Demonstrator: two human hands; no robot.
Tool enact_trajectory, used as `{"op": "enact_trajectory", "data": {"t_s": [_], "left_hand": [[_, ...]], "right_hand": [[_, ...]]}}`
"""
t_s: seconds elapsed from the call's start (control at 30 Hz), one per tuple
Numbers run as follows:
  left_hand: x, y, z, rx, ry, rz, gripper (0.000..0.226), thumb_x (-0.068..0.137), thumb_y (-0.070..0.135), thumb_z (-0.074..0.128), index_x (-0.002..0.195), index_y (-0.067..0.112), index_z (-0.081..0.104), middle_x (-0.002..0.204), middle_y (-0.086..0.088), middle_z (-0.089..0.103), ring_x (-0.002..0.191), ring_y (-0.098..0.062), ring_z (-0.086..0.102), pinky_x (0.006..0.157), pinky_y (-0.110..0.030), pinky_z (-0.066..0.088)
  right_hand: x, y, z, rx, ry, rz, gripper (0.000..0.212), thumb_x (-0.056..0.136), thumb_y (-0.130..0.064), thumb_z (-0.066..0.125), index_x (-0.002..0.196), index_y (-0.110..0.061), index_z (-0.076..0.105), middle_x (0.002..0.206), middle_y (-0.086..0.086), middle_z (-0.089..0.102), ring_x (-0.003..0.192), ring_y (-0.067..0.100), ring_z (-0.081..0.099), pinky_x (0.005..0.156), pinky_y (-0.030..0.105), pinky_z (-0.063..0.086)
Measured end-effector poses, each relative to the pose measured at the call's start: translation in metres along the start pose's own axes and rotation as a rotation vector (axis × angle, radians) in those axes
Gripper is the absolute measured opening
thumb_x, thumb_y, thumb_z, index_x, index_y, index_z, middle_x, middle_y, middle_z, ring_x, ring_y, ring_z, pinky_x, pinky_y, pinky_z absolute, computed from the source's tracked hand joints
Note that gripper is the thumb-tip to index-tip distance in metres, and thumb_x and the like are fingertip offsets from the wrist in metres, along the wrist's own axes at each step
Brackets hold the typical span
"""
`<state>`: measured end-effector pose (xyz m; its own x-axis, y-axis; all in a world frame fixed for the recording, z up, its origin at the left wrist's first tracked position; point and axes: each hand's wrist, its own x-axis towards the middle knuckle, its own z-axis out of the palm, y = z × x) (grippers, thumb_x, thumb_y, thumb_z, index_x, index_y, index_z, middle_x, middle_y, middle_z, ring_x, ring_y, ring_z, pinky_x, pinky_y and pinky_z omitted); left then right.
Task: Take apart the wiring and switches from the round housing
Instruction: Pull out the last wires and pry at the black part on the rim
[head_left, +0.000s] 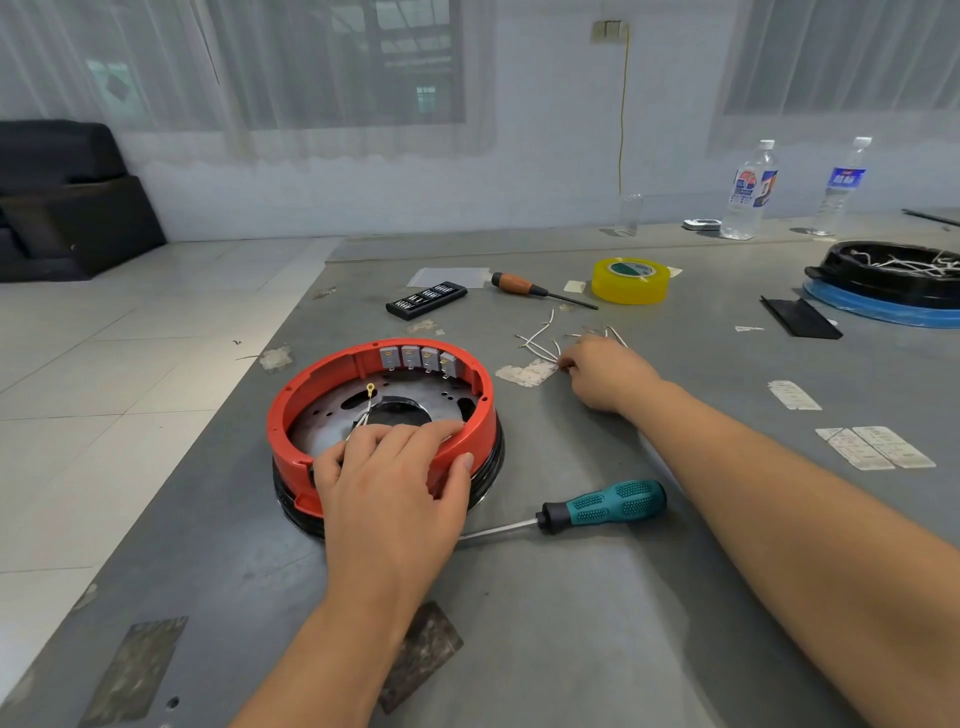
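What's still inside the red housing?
Inside the red housing: four grey switches on the far wall, white wires with a yellow ring terminal, a perforated metal plate. The left hand covers the near rim.

Only two bare forearms and hands can be seen, nothing more of the person. No sleeve is visible anywhere along the left forearm (332, 649) or the right forearm (779, 493), right up to where both get cut off by the frame edge. The left hand (389, 483) and right hand (605, 371) are ungloved. Short, plain, unpainted fingernails can be made out on the left hand, most clearly on the thumb (465, 462).
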<state>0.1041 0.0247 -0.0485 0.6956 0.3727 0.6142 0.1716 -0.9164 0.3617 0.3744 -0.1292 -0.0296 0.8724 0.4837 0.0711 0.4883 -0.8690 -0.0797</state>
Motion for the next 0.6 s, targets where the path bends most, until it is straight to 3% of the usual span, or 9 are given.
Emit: {"op": "enact_trajectory", "data": {"t_s": [0.27, 0.37, 0.47, 0.6], "left_hand": [[0.002, 0.002, -0.005, 0.042, -0.072, -0.033, 0.025, 0.084, 0.040, 0.059, 0.106, 0.030, 0.065, 0.100, 0.015, 0.065, 0.107, -0.018, 0.056, 0.099, -0.036, 0.023], [0.002, 0.000, -0.005, 0.038, -0.080, -0.011, 0.021, 0.086, 0.035, 0.068, 0.106, 0.030, 0.067, 0.099, 0.015, 0.065, 0.107, -0.018, 0.057, 0.099, -0.036, 0.023], [0.001, -0.003, -0.003, 0.024, -0.045, 0.005, 0.021, 0.087, 0.034, 0.076, 0.107, 0.032, 0.072, 0.098, 0.015, 0.068, 0.106, -0.019, 0.060, 0.098, -0.038, 0.025], [-0.001, -0.007, -0.006, -0.008, -0.058, -0.010, 0.025, 0.090, 0.049, 0.076, 0.114, 0.043, 0.076, 0.099, 0.018, 0.072, 0.113, -0.017, 0.058, 0.098, -0.040, 0.022]], "right_hand": [[-0.013, -0.003, -0.010, 0.014, 0.025, 0.003, 0.037, 0.098, -0.017, 0.049, 0.132, -0.023, 0.064, 0.138, 0.008, 0.058, 0.125, 0.032, 0.052, 0.105, 0.046, 0.047], [-0.033, -0.015, -0.015, 0.296, 0.109, 0.061, 0.035, 0.100, -0.027, 0.054, 0.134, -0.022, 0.064, 0.137, 0.005, 0.061, 0.124, 0.027, 0.055, 0.103, 0.038, 0.045], [-0.064, -0.040, -0.015, 0.596, 0.120, 0.051, 0.032, 0.098, -0.043, 0.057, 0.116, -0.022, 0.072, 0.113, -0.002, 0.072, 0.104, 0.017, 0.063, 0.088, 0.032, 0.050], [-0.096, -0.077, -0.014, 0.777, 0.033, 0.049, 0.058, 0.099, -0.061, 0.044, 0.100, -0.010, 0.072, 0.106, 0.005, 0.074, 0.094, 0.022, 0.069, 0.092, 0.043, 0.055]]}}
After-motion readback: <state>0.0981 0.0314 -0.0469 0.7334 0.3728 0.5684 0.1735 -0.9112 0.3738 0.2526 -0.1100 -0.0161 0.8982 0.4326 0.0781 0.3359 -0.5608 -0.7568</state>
